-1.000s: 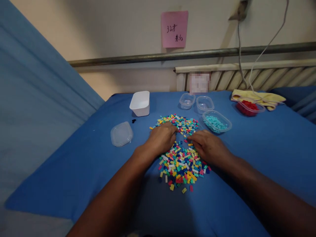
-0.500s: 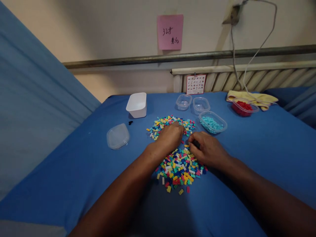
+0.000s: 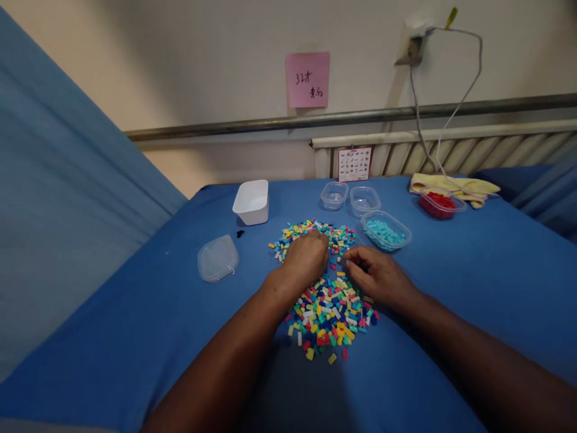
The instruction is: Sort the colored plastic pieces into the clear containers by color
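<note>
A heap of small bricks in many colours (image 3: 327,307) lies on the blue cloth-covered table (image 3: 157,313). My left hand (image 3: 306,258) rests on the far part of the heap, fingers curled down among the bricks with their tips hidden. My right hand (image 3: 378,276) lies beside it at the heap's right edge. Its fingers are bent and its thumb meets its forefinger; what they pinch is too small to make out. The two hands are a few centimetres apart.
Behind the heap stand a white tub (image 3: 251,202), two empty clear tubs (image 3: 334,195) (image 3: 365,200) and a clear tub of teal bricks (image 3: 386,230). A clear lid (image 3: 217,258) lies left. A tub of red bricks (image 3: 439,203) sits by a yellow cloth (image 3: 469,185).
Both hands have shifted slightly toward the far part of the heap and closer together. The camera has tilted up a little. The tubs and lid have not moved.
</note>
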{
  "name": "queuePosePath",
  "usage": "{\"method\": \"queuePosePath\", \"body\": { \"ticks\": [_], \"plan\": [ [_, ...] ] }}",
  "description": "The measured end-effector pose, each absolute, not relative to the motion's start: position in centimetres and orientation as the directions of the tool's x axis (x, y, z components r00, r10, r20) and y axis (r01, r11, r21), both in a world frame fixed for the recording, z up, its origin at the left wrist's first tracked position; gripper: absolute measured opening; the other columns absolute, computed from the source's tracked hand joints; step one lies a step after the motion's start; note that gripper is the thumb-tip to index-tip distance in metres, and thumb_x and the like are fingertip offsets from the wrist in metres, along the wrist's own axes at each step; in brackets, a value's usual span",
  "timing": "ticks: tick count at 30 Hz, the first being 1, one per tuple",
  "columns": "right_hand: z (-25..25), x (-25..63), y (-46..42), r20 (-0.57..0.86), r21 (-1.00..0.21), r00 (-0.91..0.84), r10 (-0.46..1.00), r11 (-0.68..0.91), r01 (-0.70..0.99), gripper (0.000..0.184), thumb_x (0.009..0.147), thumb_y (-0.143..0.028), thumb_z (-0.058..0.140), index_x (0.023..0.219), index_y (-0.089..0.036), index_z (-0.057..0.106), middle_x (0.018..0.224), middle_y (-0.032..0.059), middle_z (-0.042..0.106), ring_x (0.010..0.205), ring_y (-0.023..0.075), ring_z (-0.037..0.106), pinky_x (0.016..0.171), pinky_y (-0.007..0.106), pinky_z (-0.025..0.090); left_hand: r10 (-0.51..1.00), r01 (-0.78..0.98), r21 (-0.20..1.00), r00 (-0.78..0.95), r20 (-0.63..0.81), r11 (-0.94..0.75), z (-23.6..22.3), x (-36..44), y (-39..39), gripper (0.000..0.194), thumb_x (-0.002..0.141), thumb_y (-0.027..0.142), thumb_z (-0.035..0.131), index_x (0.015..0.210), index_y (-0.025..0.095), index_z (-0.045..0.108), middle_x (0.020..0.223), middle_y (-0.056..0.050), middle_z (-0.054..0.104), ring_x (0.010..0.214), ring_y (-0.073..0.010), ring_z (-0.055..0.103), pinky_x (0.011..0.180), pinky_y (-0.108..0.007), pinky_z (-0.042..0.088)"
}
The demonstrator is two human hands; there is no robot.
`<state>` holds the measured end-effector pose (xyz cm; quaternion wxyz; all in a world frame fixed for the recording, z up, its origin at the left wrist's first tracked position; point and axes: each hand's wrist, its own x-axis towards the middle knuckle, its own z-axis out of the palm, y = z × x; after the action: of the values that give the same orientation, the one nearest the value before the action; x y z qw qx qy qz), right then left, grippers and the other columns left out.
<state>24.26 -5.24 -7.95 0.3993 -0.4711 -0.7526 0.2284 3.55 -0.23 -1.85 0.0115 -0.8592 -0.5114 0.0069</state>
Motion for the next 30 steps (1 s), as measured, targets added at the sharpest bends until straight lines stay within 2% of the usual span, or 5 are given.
{"method": "queuePosePath", "body": {
  "ticks": [13, 20, 23, 27, 30],
  "plan": [
    [-7.8, 24.1, -5.1, 0.345, -0.78, -0.209, 0.915, 0.404, 0.478, 0.011, 0.101, -0.029, 0.064, 0.104, -0.024, 0.072, 0.086, 0.0012, 0.074, 0.072, 0.0192, 0.067, 0.064, 0.032, 0.052, 0.785, 0.786, -0.031, 0.618, 0.035, -0.617, -1.9, 2.5, -0.2, 0.023, 0.107, 0.018, 0.049, 0.107, 0.018, 0.072, 0.117, -0.013, 0.072, 0.103, -0.0304, 0.073, 0.083, -0.04, 0.055],
    [-8.1, 24.0, -5.1, 0.36, -0.781, -0.208, 0.909, 0.416, 0.466, 0.01, 0.1, -0.026, 0.065, 0.107, -0.025, 0.072, 0.088, 0.0012, 0.076, 0.076, 0.0199, 0.071, 0.067, 0.033, 0.054, 0.792, 0.787, 0.09, 0.611, 0.019, -0.61, -2.0, 2.7, 0.1, 0.024, 0.101, 0.015, 0.056, 0.114, 0.016, 0.076, 0.114, -0.013, 0.075, 0.106, -0.0318, 0.073, 0.09, -0.042, 0.055],
    [-8.2, 24.0, -5.1, 0.39, -0.78, -0.19, 0.901, 0.433, 0.451, 0.016, 0.101, -0.026, 0.066, 0.115, -0.024, 0.073, 0.094, 0.0029, 0.079, 0.081, 0.0212, 0.073, 0.071, 0.034, 0.057, 0.79, 0.737, 0.301, 0.604, 0.107, -0.604, -2.0, 2.7, 0.0, 0.027, 0.096, 0.012, 0.057, 0.11, 0.016, 0.08, 0.11, -0.012, 0.076, 0.106, -0.0292, 0.072, 0.093, -0.041, 0.054],
    [-7.6, 23.7, -5.3, 0.457, -0.781, -0.149, 0.877, 0.476, 0.404, 0.016, 0.104, -0.027, 0.066, 0.116, -0.025, 0.075, 0.097, 0.0031, 0.081, 0.084, 0.0215, 0.075, 0.078, 0.036, 0.06, 0.866, 0.422, 0.846, 0.491, 0.09, -0.327, -2.3, 3.0, -0.3, 0.02, 0.095, 0.025, 0.066, 0.107, 0.018, 0.08, 0.095, -0.005, 0.076, 0.084, -0.0183, 0.069, 0.076, -0.03, 0.052],
    [-7.3, 23.6, -5.2, 0.482, -0.8, -0.1, 0.871, 0.484, 0.354, 0.009, 0.103, -0.027, 0.069, 0.109, -0.025, 0.076, 0.093, 0.0017, 0.081, 0.08, 0.0203, 0.075, 0.077, 0.035, 0.061, 0.904, 0.174, 0.982, 0.427, -0.005, -0.076, -2.7, 3.4, -0.9, 0.03, 0.086, 0.039, 0.082, 0.105, 0.016, 0.078, 0.091, -0.004, 0.076, 0.08, -0.0158, 0.069, 0.073, -0.027, 0.052]
  ]
}}
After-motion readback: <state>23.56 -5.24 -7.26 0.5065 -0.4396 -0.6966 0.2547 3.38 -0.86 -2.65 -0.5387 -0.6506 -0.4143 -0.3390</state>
